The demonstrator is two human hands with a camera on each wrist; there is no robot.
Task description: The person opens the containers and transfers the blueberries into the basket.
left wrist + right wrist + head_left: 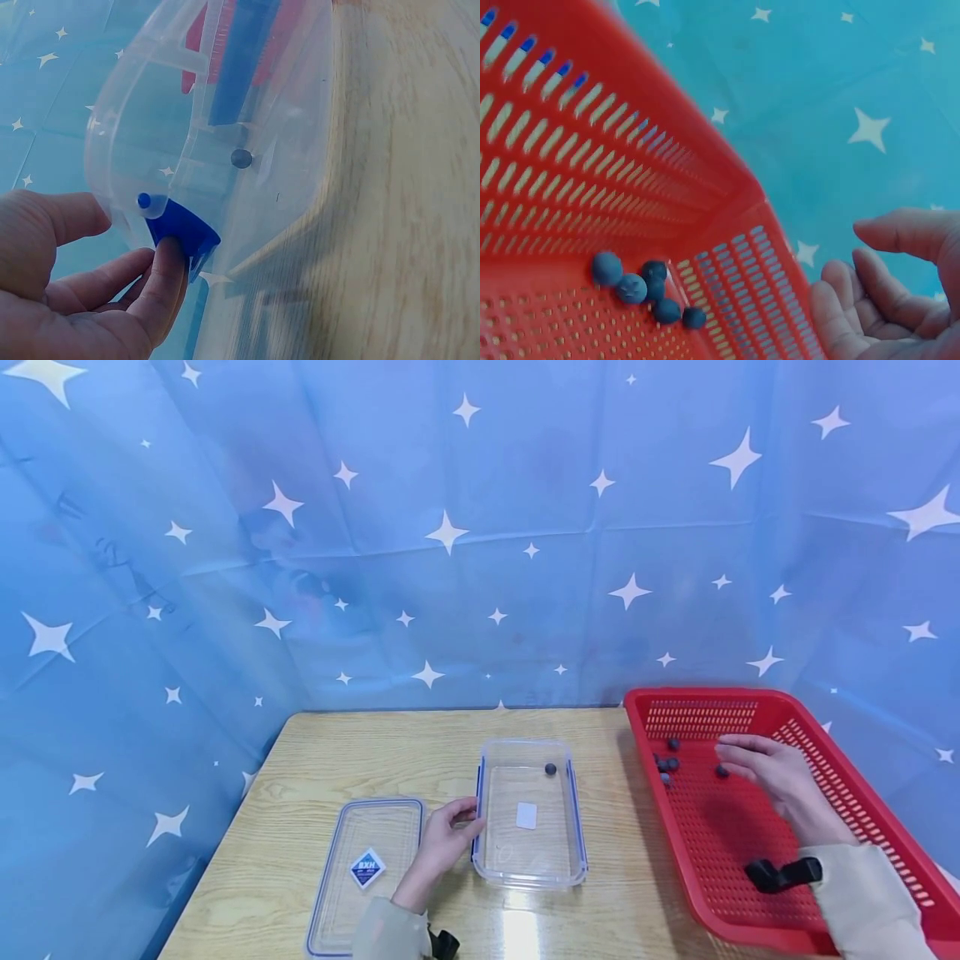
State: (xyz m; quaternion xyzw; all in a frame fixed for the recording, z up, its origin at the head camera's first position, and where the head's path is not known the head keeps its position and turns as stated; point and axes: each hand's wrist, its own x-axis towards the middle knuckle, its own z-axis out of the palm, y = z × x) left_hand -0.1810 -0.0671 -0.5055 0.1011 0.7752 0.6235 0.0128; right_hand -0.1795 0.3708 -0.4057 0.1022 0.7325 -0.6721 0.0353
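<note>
My left hand [447,837] is at the left wall of a clear plastic food container [525,881], its thumb at the rim. In the left wrist view its fingertips touch the blue side clip [184,229]. One blueberry [551,769] lies inside near the far right corner. Over the red basket [720,928] hovers my right hand [776,777], fingers loosely bent and nothing visible between them. A single blueberry [722,771] lies just beyond its fingertips in the head view. Several more blueberries [631,288] cluster in a basket corner.
Left of the container, a clear lid [330,893] with a blue edge and a square label [367,868] lies on the wooden table [247,860]. Behind the table hangs a blue curtain [525,635] with white stars. The basket's slotted walls stand high around the berries.
</note>
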